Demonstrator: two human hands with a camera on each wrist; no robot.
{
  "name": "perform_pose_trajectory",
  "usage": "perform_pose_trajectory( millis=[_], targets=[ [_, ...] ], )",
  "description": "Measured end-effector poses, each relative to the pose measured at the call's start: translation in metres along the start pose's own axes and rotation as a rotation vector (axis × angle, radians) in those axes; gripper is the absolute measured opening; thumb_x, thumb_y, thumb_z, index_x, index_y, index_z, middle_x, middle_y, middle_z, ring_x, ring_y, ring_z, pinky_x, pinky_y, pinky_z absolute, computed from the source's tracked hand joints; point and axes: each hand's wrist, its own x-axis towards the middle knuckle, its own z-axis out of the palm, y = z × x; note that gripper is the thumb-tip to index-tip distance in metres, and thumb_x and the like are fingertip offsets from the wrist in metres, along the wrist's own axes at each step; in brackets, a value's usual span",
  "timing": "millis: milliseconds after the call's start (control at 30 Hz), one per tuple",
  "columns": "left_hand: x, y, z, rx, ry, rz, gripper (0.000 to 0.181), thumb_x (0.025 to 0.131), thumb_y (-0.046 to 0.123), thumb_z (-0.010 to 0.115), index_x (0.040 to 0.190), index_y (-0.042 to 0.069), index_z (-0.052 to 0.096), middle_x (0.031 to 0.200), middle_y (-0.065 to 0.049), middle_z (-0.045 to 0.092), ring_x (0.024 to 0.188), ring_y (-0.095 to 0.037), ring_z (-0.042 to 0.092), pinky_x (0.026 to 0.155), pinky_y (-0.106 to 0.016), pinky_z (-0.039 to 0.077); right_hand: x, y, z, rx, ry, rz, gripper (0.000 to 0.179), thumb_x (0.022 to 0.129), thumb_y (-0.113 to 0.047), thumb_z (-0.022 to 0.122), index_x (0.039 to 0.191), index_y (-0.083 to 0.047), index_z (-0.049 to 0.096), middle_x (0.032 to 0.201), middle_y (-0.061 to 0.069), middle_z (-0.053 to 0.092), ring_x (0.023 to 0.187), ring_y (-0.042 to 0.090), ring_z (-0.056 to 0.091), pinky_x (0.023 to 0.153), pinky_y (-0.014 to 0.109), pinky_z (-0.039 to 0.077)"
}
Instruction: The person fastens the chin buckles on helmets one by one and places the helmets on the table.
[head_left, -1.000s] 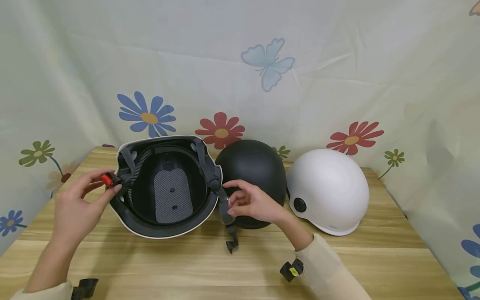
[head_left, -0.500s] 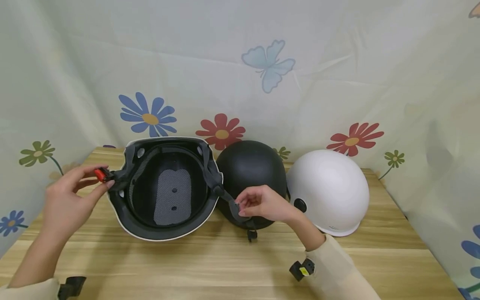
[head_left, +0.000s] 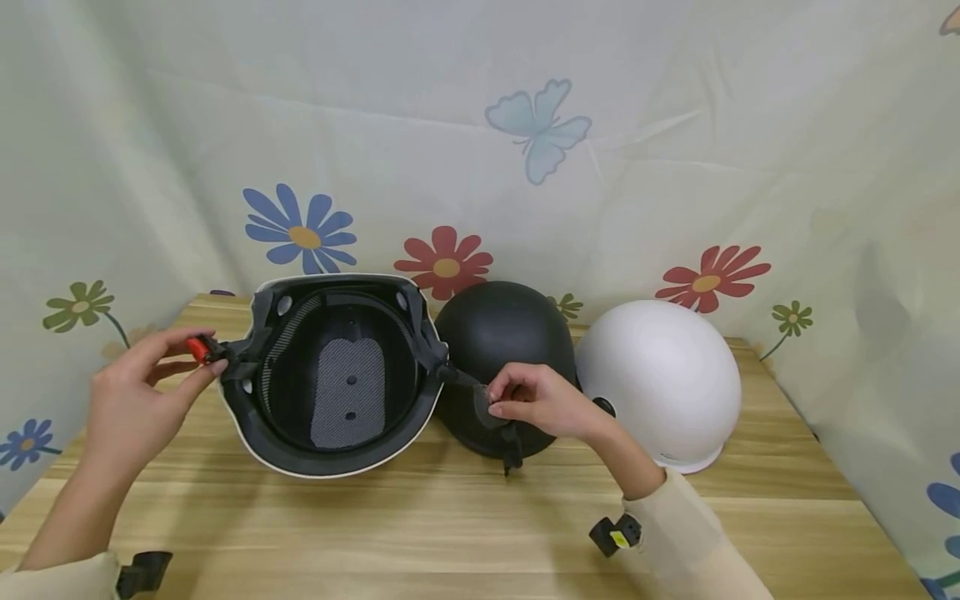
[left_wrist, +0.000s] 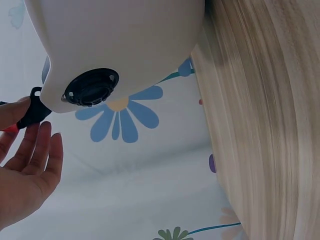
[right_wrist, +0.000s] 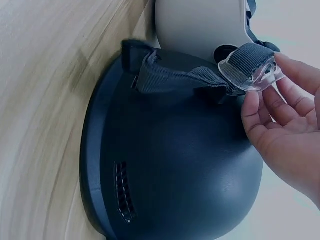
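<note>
An upturned white-shelled helmet shows its black lined inside to the head camera. My left hand pinches the red-and-black buckle at the end of its left chin strap, pulled out past the rim. On the other side my right hand pinches the right chin strap between thumb and fingers, at a clear plastic piece. The strap's loose end dangles with a black clip. Behind that strap stands a black helmet, dome up.
A white helmet rests dome up to the right of the black one. The wooden table runs back to a flowered curtain. Small black wrist cameras sit at both sleeves.
Both hands have moved apart: the left hand drew its buckle leftward, the right hand drew its strap rightward in front of the black helmet. The upturned helmet turned slightly.
</note>
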Motion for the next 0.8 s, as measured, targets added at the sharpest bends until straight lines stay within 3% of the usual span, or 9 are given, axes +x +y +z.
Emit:
perform_pose_trajectory(
  millis=[467, 600, 800],
  targets=[
    [0.006, 0.002, -0.003, -0.017, -0.009, 0.001, 0.039, 0.071, -0.013, 0.070, 0.108, -0.005, 0.062, 0.096, 0.025, 0.051, 0.089, 0.010, 0.049, 0.072, -0.001, 0.038, 0.000, -0.005, -0.010, -0.089, 0.018, -0.044, 0.008, 0.089, -0.003, 0.056, 0.095, -0.004, 0.050, 0.073, 0.013, 0.054, 0.065, 0.020, 0.047, 0.061, 0.025, 0.041],
    [0.006, 0.002, -0.005, -0.011, -0.015, -0.013, 0.038, 0.072, -0.012, 0.070, 0.108, -0.005, 0.061, 0.097, 0.026, 0.050, 0.089, 0.011, 0.048, 0.072, 0.000, 0.037, -0.002, -0.005, -0.011, -0.084, 0.036, 0.000, 0.012, 0.087, -0.003, 0.059, 0.099, 0.000, 0.055, 0.077, 0.011, 0.057, 0.068, 0.026, 0.052, 0.064, 0.025, 0.045],
    [0.007, 0.001, -0.005, -0.017, -0.022, -0.018, 0.038, 0.072, -0.012, 0.069, 0.108, -0.005, 0.061, 0.097, 0.026, 0.050, 0.089, 0.011, 0.048, 0.072, 0.000, 0.037, -0.008, -0.007, -0.014, -0.063, 0.012, 0.080, 0.020, 0.081, -0.002, 0.066, 0.101, 0.001, 0.062, 0.083, 0.005, 0.060, 0.073, 0.019, 0.056, 0.065, 0.026, 0.049]
  ],
)
